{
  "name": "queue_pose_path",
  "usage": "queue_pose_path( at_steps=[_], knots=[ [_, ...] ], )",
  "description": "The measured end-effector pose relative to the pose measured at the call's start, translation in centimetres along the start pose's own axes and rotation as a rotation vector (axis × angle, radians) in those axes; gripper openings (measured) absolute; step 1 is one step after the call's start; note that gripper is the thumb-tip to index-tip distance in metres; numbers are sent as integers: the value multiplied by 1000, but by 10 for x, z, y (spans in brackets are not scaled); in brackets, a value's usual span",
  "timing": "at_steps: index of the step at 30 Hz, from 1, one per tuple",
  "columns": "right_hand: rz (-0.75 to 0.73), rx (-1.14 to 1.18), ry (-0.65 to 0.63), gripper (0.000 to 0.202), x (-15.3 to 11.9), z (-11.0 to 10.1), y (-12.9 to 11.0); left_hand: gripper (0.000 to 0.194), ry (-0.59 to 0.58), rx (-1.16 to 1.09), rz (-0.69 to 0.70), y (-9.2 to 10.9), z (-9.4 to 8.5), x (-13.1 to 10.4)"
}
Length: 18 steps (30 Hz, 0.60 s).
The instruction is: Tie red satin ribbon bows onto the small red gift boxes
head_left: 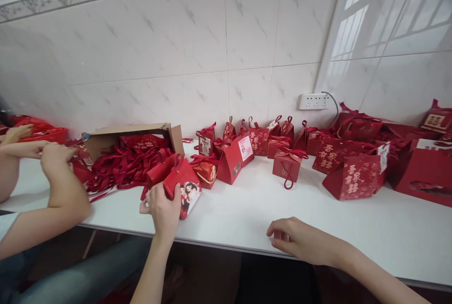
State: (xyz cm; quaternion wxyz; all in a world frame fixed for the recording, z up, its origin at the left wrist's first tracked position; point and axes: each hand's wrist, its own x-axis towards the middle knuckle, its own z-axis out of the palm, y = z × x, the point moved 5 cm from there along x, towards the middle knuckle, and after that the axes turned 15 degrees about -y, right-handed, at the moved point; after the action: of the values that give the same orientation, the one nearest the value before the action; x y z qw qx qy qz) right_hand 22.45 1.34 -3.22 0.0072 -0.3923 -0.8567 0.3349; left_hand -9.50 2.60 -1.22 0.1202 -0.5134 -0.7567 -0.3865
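My left hand is closed on a red candy box printed with a cartoon couple, just over the table's front half. Beside that box, to its right, stands a small red and gold box with a ribbon. My right hand rests near the front edge of the white table, its fingers loosely bent and apart, holding nothing. Nearest to it, farther back, is a small red box with a ribbon loop. A larger red box with a pink card stands left of that one.
An open cardboard carton spills dark red ribbons at the left. Several red boxes crowd the right side and back. A co-worker's arms reach over the table at far left. A power strip is on the tiled wall.
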Motion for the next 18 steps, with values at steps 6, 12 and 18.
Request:
queue_pose_path(
  at_steps=[6, 12, 18],
  knots=[
    [-42, 18, -27, 29, 31, -9, -11, 44, -53, 31, -121, -36, 7, 35],
    [-180, 139, -24, 26, 76, -4, -25, 61, 3, 46, 15, -6, 19, 29],
    [-110, 345, 153, 23, 90, 20, -1, 73, -267, -48, 89, 49, 73, 25]
  ],
)
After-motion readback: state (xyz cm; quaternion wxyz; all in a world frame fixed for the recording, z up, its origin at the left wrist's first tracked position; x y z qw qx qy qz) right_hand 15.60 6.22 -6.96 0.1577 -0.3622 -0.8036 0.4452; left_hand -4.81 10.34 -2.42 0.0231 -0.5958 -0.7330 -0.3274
